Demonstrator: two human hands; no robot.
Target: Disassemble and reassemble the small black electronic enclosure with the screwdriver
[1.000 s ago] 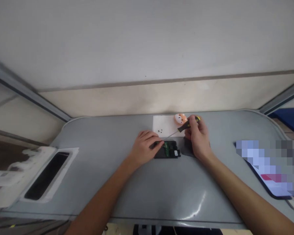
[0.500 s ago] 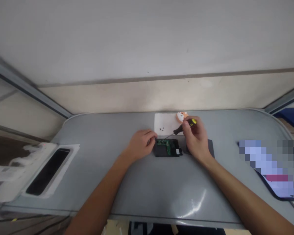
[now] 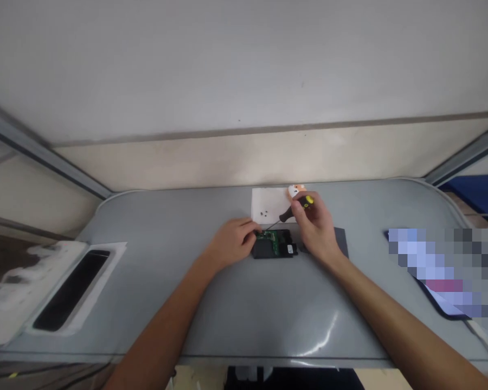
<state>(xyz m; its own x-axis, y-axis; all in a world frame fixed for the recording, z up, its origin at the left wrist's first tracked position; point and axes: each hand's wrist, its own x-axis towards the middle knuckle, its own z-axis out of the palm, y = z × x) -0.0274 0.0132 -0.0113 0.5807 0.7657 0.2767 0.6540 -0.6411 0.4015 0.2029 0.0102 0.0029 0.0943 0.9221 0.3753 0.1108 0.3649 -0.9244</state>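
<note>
A small black device with a green circuit board point(image 3: 274, 245) lies exposed on the grey table. My left hand point(image 3: 236, 241) is closed at its left end, thumb and fingers curled about the upper left corner. In my right hand point(image 3: 316, 225) is a screwdriver point(image 3: 287, 216) with a black and yellow handle. It slants down to the left, its tip at the board's upper left part, close to my left fingertips. The exact contact of the tip is too small to make out. Several tiny dark screws point(image 3: 264, 213) rest on a white sheet point(image 3: 270, 200) behind the device.
An orange and white figurine point(image 3: 296, 190) stands on the sheet behind my right hand. A dark flat panel point(image 3: 341, 242) lies partly under that hand. At far left is a black phone-like slab point(image 3: 73, 290) on white paper; at right, a lit, pixelated phone point(image 3: 435, 281).
The view has shifted slightly, so things on the table sit a little further left. The screwdriver tip has moved slightly left on the board, and my left fingertips reach further over its corner.
</note>
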